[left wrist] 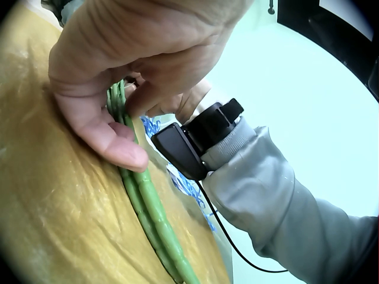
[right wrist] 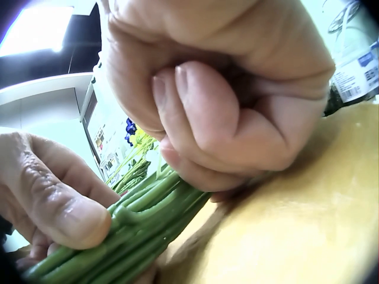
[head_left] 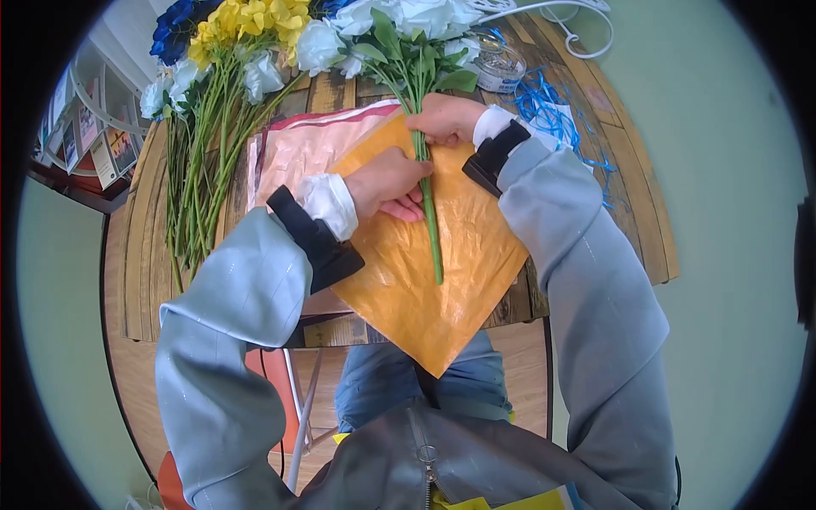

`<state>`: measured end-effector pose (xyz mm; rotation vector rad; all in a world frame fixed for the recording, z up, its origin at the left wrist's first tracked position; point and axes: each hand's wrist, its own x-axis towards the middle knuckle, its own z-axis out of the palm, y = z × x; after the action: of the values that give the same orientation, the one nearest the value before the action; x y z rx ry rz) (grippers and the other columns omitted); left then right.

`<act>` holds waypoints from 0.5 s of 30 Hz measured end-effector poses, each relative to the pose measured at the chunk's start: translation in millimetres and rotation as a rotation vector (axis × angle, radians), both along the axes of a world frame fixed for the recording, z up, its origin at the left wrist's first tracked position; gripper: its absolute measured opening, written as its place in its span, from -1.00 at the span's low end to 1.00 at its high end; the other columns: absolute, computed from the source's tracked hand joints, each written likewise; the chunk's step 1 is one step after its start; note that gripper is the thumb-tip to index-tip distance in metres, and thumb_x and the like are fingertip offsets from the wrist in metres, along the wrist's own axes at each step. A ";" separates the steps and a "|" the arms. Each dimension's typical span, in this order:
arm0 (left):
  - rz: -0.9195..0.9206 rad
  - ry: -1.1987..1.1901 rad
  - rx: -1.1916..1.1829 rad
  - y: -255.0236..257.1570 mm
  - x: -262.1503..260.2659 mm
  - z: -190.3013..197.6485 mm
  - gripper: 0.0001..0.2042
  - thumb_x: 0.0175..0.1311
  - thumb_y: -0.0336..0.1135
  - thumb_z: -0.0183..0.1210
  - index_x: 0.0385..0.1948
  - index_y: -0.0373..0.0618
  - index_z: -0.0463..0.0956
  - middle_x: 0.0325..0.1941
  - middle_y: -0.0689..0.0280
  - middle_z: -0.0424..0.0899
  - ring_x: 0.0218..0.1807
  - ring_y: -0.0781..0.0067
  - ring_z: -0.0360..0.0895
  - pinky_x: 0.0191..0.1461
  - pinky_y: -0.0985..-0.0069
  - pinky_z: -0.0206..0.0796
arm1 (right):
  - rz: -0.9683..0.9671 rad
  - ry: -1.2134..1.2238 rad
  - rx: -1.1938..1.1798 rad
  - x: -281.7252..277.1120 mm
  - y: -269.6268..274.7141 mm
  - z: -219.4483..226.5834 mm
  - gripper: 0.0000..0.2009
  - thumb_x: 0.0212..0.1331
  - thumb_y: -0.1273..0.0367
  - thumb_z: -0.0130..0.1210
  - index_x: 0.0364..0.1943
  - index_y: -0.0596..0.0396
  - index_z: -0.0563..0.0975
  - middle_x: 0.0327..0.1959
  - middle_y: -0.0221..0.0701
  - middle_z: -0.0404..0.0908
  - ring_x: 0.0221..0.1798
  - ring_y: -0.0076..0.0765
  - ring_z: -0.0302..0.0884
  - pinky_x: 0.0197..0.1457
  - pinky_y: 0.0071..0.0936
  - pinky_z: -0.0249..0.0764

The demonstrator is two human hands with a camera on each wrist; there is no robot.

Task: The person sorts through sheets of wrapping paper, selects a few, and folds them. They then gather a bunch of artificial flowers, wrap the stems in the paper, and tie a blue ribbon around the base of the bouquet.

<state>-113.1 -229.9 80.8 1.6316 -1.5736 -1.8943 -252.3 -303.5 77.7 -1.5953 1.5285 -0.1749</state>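
Note:
A bunch of pale blue-white artificial-looking roses (head_left: 438,19) lies over the upper part of a yellow-orange sheet of wrapping paper (head_left: 442,323). Its green stems (head_left: 434,242) point down toward the person. Just below the leaves, my right hand (head_left: 449,119) grips the stems, its fingers curled tightly in the right wrist view. Slightly lower, my left hand (head_left: 384,183) pinches the same stems between thumb and fingers. In the left wrist view the thick stem ends (left wrist: 157,222) run down past the fingertips, over the paper.
Blue and yellow flowers (head_left: 246,25) with long loose stems (head_left: 200,161) lie at the left of the wooden table (head_left: 646,221). Pink wrapping sheets (head_left: 293,149) sit under the yellow-orange one. Blue ribbon (head_left: 544,106), a clear roll (head_left: 500,66) and a white cable (head_left: 586,53) are at the right.

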 end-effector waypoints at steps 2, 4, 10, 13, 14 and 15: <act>0.003 -0.021 0.000 0.1 -1.7 -1.2 -0.61 0.30 -0.07 -0.02 -0.41 -0.34 0.37 -0.55 0.23 0.46 -0.62 0.39 0.55 -0.56 0.55 0.50 | -0.009 -0.035 0.014 0.7 0.9 -0.4 -0.70 0.12 0.27 -0.03 -0.65 0.19 0.41 -0.76 -0.42 0.30 -0.81 -0.55 0.04 -0.75 -0.50 -0.09; -0.008 -0.082 -0.041 0.3 -4.6 2.1 -0.63 0.29 -0.16 -0.03 -0.33 -0.44 0.33 -0.51 0.13 0.48 -0.62 0.28 0.56 -0.58 0.50 0.50 | -0.010 -0.037 0.024 1.3 1.0 0.1 -0.69 0.13 0.27 -0.04 -0.66 0.17 0.39 -0.76 -0.43 0.28 -0.81 -0.57 0.02 -0.76 -0.51 -0.11; -0.098 -0.272 -0.350 -1.9 -6.9 -1.9 -0.62 0.29 -0.15 -0.02 -0.43 -0.42 0.37 -0.57 0.18 0.49 -0.67 0.35 0.54 -0.66 0.53 0.42 | -0.041 -0.061 0.069 3.1 2.6 -3.4 -0.69 0.15 0.26 -0.06 -0.67 0.14 0.36 -0.79 -0.47 0.22 -0.83 -0.59 -0.02 -0.77 -0.52 -0.15; -0.065 -0.116 -0.208 -6.6 -1.8 -3.3 -0.64 0.27 -0.17 0.01 -0.42 -0.42 0.36 -0.57 0.17 0.50 -0.68 0.36 0.54 -0.66 0.55 0.42 | -0.046 -0.082 0.102 1.7 2.1 -2.6 -0.68 0.16 0.26 -0.07 -0.67 0.14 0.36 -0.80 -0.48 0.22 -0.84 -0.59 -0.03 -0.78 -0.52 -0.14; -0.066 -0.119 -0.204 -6.5 -1.2 -4.3 -0.64 0.27 -0.17 0.01 -0.42 -0.42 0.36 -0.57 0.17 0.50 -0.68 0.36 0.54 -0.66 0.55 0.42 | -0.047 -0.085 0.107 0.9 2.0 -2.5 -0.68 0.16 0.26 -0.07 -0.67 0.14 0.36 -0.80 -0.48 0.22 -0.84 -0.59 -0.03 -0.78 -0.52 -0.14; -0.073 -0.094 -0.185 -5.8 -0.6 -3.6 -0.65 0.27 -0.15 0.02 -0.40 -0.38 0.35 -0.62 0.22 0.46 -0.71 0.40 0.52 -0.70 0.58 0.39 | -0.038 -0.106 0.109 -0.2 1.2 -3.2 -0.70 0.17 0.27 -0.07 -0.64 0.16 0.37 -0.80 -0.47 0.23 -0.82 -0.58 0.01 -0.77 -0.54 -0.09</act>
<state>-113.7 -235.7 77.2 1.6260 -1.8090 -1.6684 -252.5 -302.3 74.6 -1.4495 1.4631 -0.1912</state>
